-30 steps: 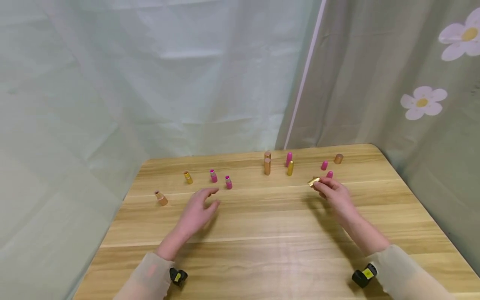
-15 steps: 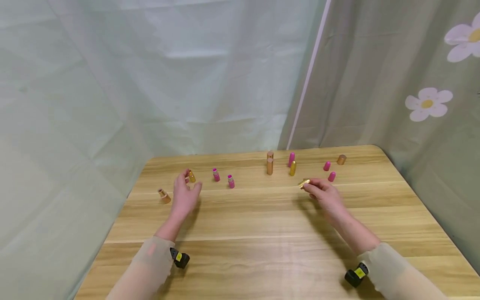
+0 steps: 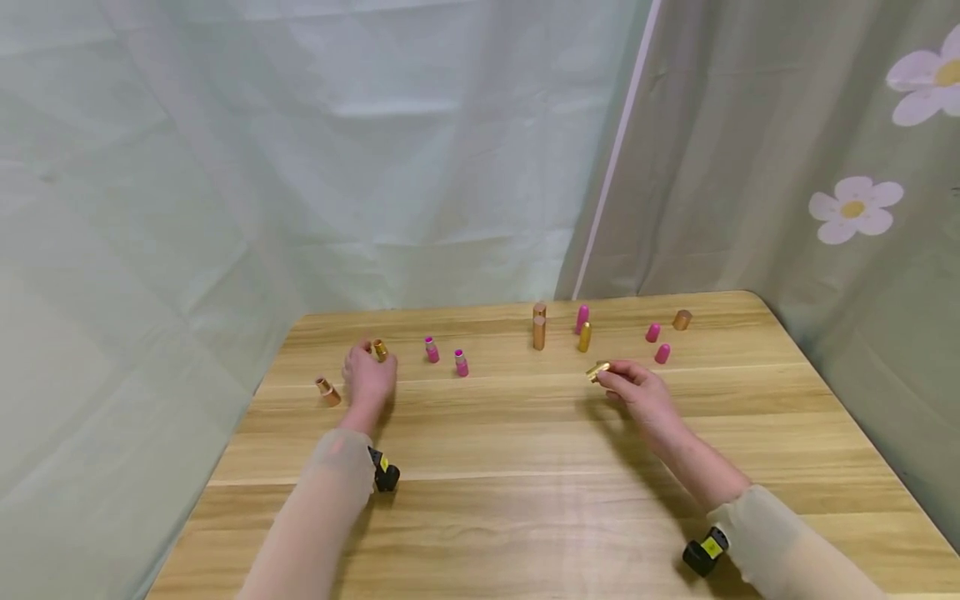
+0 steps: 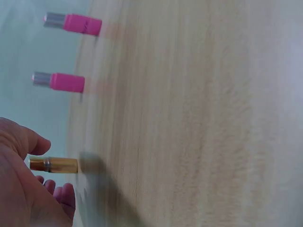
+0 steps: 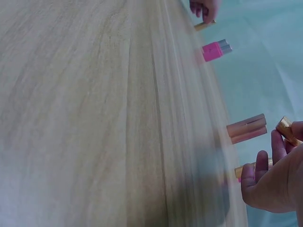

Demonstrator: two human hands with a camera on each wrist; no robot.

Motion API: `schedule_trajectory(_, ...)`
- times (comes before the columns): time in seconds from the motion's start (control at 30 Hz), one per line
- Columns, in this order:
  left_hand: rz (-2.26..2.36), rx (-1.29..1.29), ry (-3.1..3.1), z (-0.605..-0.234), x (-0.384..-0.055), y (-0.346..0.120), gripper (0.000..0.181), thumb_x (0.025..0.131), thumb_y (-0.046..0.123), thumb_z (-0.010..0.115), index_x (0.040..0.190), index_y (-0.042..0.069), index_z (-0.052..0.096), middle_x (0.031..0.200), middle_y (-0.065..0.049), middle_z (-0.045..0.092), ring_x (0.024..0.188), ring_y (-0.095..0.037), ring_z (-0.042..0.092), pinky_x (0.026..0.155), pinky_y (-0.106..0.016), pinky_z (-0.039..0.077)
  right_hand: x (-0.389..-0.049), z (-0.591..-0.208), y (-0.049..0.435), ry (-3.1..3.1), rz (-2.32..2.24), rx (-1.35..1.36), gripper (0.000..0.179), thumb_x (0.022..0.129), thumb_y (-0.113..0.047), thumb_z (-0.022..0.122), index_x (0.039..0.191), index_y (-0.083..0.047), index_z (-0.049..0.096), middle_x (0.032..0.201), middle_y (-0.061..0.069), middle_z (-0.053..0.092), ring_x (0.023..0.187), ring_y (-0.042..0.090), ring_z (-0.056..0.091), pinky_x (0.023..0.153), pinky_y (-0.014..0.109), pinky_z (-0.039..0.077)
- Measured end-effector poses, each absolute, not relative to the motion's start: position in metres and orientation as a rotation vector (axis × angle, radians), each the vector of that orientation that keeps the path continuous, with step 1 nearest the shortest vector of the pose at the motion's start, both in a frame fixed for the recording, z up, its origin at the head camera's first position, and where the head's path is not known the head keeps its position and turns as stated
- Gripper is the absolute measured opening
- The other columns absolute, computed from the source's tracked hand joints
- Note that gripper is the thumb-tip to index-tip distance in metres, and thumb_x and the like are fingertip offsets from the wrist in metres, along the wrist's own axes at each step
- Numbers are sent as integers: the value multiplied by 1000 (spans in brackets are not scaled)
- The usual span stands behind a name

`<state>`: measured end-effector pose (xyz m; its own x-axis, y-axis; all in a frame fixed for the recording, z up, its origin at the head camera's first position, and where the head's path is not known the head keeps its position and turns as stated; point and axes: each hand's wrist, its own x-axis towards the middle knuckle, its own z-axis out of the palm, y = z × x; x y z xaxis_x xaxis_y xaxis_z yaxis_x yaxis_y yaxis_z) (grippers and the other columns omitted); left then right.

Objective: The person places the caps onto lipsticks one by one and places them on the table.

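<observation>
In the head view my left hand (image 3: 371,377) is around a gold lipstick base (image 3: 381,350) standing on the table. The left wrist view shows the thumb (image 4: 41,145) on one side of this base and the fingers on the other, with a small gap on each side. My right hand (image 3: 639,398) pinches a gold lipstick cap (image 3: 597,372) between thumb and fingertips, tilted above the table. Its open end faces outward in the right wrist view, where part of the cap (image 5: 287,128) is hidden by the fingers.
On the wooden table (image 3: 480,500) stand two pink lipstick bases (image 3: 461,364), a rose-gold base (image 3: 327,392), two closed rose-gold lipsticks (image 3: 539,333), a closed gold lipstick (image 3: 584,337) and a pink one (image 3: 582,318). Two pink caps (image 3: 662,353) and a rose-gold cap (image 3: 682,319) are at right.
My left hand has moved left and away from me, past the pink bases to the gold base. My right hand has shifted left with the gold cap still pinched.
</observation>
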<state>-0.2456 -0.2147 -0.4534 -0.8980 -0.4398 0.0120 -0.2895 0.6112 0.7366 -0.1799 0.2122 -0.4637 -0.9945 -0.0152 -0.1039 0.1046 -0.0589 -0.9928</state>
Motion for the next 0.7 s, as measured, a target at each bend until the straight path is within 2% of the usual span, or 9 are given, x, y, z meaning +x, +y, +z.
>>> schedule_trajectory(0.27,-1069,719,-2729,-455,-248,-216,49,100,27,53,140,-2,49,134,-26,50,124,-45,44,106,-57,38,-179,-467,210,2086,-2230,98,38,100,-16,69,126,9,58,103,-7,68,99,6,64,101,39,51)
schedule_trajectory(0.7,-1095,754,-2724,-465,-261,-220,43,101,31,54,132,1,54,131,-23,56,122,-45,50,104,-57,41,-179,-470,210,2065,-2240,99,38,100,-16,68,127,9,58,105,-4,68,100,8,64,99,38,52)
